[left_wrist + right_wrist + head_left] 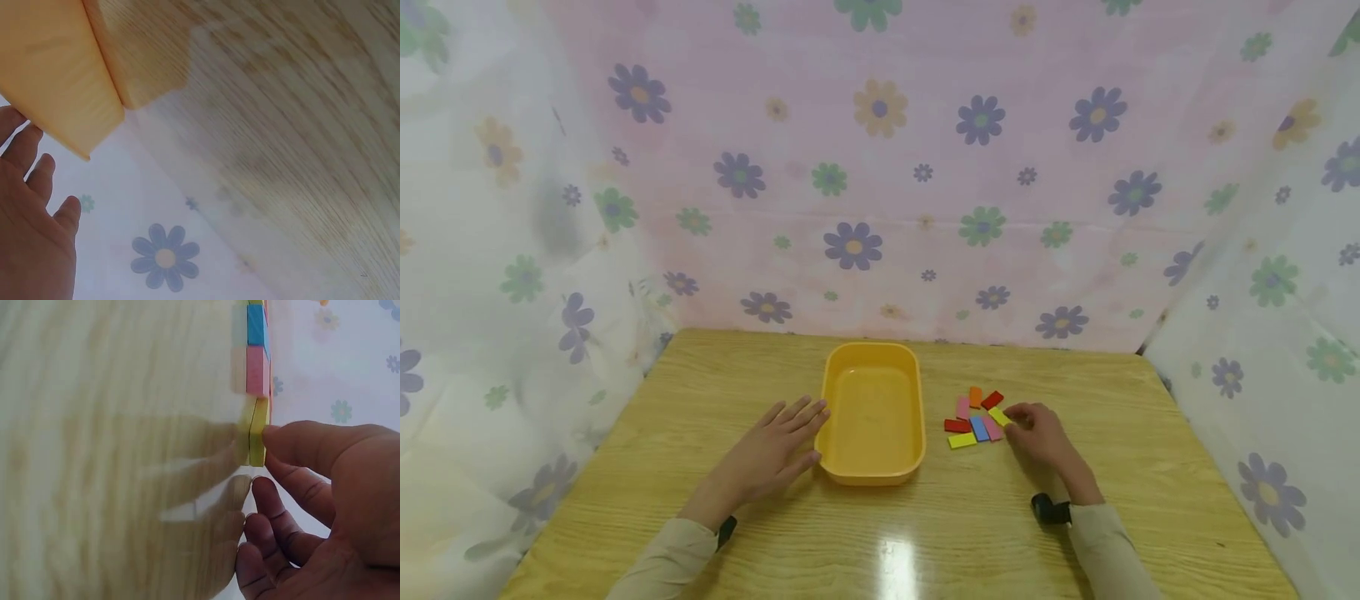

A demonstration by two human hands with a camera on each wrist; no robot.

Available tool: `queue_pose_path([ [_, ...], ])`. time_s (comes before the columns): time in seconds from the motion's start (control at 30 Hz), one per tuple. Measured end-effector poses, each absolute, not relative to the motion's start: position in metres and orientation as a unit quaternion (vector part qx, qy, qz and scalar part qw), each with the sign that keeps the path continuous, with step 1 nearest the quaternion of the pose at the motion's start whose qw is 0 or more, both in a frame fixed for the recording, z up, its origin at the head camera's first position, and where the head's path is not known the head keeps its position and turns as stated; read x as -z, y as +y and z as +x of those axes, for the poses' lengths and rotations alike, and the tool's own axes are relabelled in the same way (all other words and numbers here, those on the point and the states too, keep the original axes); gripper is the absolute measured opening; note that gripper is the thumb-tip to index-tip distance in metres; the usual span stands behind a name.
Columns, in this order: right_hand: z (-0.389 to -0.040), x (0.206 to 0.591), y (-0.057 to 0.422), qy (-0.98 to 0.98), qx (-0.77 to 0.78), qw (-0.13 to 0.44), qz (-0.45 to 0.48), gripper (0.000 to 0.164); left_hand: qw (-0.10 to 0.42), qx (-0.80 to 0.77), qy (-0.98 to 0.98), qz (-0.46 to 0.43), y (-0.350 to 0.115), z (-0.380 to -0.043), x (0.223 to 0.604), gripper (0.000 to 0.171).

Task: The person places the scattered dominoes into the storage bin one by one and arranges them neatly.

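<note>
My right hand pinches the end of a flat yellow block between thumb and forefinger, at the right side of a loose group of blocks. In the right wrist view that yellow block lies low at the table surface, while the other fingers are bent beneath the forefinger. Beside it lie a pink block and a blue block. My left hand, fingers extended, touches the left rim of a yellow plastic tray with nothing inside.
Other blocks lie close by: a second yellow block, two red ones, another pink block and an orange block. The wooden table ends at a flowered curtain, which also hangs along both sides.
</note>
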State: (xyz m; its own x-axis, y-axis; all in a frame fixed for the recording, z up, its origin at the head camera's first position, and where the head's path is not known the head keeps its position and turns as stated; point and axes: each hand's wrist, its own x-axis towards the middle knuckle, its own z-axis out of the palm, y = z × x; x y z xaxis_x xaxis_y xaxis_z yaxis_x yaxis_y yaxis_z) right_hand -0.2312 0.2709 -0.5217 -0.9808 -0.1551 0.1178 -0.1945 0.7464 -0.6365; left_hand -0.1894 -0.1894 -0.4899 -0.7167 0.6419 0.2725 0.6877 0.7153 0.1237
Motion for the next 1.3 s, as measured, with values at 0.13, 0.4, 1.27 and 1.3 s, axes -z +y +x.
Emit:
queue_pose_path([
  [0.13, -0.234, 0.522, 0.276, -0.933, -0.352, 0.017, 0.076, 0.024, 0.098, 0.103, -0.922, -0.361, -0.189, -0.19, 0.491, 0.06],
  [0.4, -0.239, 0.523, 0.284, -0.921, -0.389, -0.012, 0.036, 0.031, 0.107, 0.111, -0.922, -0.355, -0.19, -0.193, 0.491, 0.062],
  [1.27, -0.233, 0.514, 0.288, -0.912, -0.41, 0.017, 0.024, 0.028, 0.116, 0.12, -0.921, -0.353, -0.185, -0.195, 0.497, 0.063],
  [1.3, -0.232, 0.513, 0.287, -0.91, -0.413, 0.024, 0.024, 0.028, 0.114, 0.122, -0.921, -0.352, -0.184, -0.195, 0.497, 0.063],
])
